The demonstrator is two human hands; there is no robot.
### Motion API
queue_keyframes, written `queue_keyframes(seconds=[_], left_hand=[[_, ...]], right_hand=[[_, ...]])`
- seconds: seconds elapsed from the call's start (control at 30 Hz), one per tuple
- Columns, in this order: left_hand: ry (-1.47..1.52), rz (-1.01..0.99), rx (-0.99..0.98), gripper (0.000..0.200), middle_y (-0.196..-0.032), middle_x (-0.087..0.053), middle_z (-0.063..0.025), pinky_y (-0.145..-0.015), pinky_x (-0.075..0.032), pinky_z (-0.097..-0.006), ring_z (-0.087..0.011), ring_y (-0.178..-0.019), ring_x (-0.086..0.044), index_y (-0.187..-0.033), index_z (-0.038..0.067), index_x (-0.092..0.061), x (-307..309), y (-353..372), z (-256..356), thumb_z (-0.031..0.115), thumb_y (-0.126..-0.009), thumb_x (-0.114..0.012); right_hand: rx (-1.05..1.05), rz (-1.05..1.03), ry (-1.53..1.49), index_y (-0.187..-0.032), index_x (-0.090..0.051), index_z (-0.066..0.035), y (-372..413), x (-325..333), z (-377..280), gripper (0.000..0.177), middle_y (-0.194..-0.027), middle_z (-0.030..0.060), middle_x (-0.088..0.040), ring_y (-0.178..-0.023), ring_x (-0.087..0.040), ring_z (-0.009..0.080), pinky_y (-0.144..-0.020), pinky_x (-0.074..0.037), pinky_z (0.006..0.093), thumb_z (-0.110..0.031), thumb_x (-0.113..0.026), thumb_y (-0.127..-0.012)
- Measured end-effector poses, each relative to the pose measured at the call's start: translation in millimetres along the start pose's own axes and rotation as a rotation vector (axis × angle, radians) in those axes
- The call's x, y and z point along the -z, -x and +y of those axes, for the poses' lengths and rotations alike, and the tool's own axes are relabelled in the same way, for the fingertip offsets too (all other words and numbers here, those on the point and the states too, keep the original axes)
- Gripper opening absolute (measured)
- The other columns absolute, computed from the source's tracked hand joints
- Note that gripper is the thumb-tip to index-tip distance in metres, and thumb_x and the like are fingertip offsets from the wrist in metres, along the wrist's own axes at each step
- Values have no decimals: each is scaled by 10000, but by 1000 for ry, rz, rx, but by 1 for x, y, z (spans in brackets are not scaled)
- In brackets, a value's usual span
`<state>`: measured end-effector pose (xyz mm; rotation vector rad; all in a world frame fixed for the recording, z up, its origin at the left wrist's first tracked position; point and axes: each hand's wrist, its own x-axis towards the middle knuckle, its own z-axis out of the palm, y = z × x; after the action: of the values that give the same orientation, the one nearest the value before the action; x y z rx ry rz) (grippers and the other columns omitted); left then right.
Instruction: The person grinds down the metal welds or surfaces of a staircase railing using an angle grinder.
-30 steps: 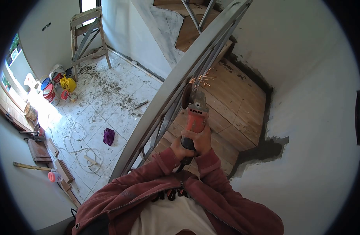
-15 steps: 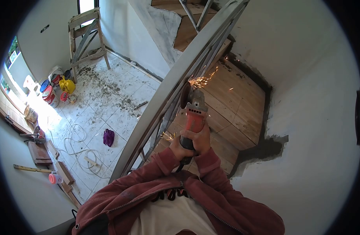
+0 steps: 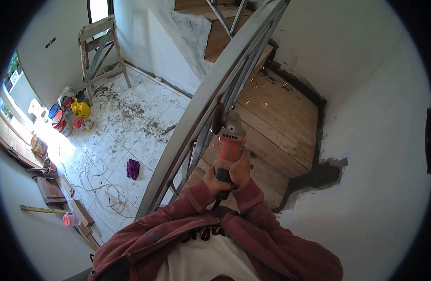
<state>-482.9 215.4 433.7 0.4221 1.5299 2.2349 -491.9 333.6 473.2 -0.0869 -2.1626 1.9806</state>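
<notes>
Both my hands grip a red and black angle grinder [image 3: 230, 149], its metal head pointing away from me. Around the rear handle, near the cord, wraps my left hand [image 3: 214, 181]. My right hand [image 3: 239, 168] is closed round the body just ahead of it. The grinder's disc [image 3: 218, 118] stands on edge against or very near the inner side of the grey metal stair railing [image 3: 196, 110]; exact contact is hard to make out. A few small sparks fly over the wooden stair treads [image 3: 271, 124] to the right.
Below the railing, a tiled floor [image 3: 145, 117] carries debris, a loose cable [image 3: 96, 164] and a purple cloth [image 3: 133, 169]. A wooden trestle [image 3: 100, 51], paint buckets [image 3: 60, 122] and a yellow bag [image 3: 81, 108] stand farther off. A white wall [image 3: 365, 140] rises on the right.
The bright spray of sparks at the disc has thinned to scattered specks. The grinder has shifted slightly left and down in view, with both hands still round it. The view has moved slightly.
</notes>
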Motion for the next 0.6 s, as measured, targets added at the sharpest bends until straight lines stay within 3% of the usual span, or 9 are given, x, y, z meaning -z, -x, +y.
queue_keyframes(seconds=[0.07, 0.17, 0.27, 0.6], left_hand=[[27, -31, -72, 615, -959, -657, -98, -769, -542, -326, -201, -859, -661, -1083, -21, -560, 4, -2, -16, 99, -533, -807], [-20, 23, 39, 599, -948, -660, -99, -756, -545, -319, -200, -850, -663, -1065, -28, -568, 5, 2, -9, 100, -531, -810], [41, -5, -49, 594, -938, -661, -97, -746, -547, -318, -198, -840, -665, -1058, -24, -573, 3, -1, -14, 103, -530, -813], [22, 17, 46, 595, -951, -659, -95, -768, -543, -318, -194, -853, -660, -1066, -17, -573, 3, 4, -4, 101, -536, -816]], right_hand=[[-6, -2, -5, -1101, -521, -15, 1, 0, 4, 625, -968, 55, -591, -835, -589, 160, -753, -499, 303, -108, -828, -564], [34, 26, -13, -1088, -522, -18, 4, -3, 1, 611, -938, 53, -590, -814, -588, 158, -743, -498, 302, -110, -827, -567], [51, 34, -34, -1076, -525, -21, 0, -2, 1, 603, -931, 49, -589, -811, -585, 154, -741, -496, 298, -119, -829, -566], [46, 21, -42, -1099, -530, -13, 2, -5, -5, 615, -972, 63, -600, -849, -595, 166, -772, -493, 309, -134, -826, -574]])
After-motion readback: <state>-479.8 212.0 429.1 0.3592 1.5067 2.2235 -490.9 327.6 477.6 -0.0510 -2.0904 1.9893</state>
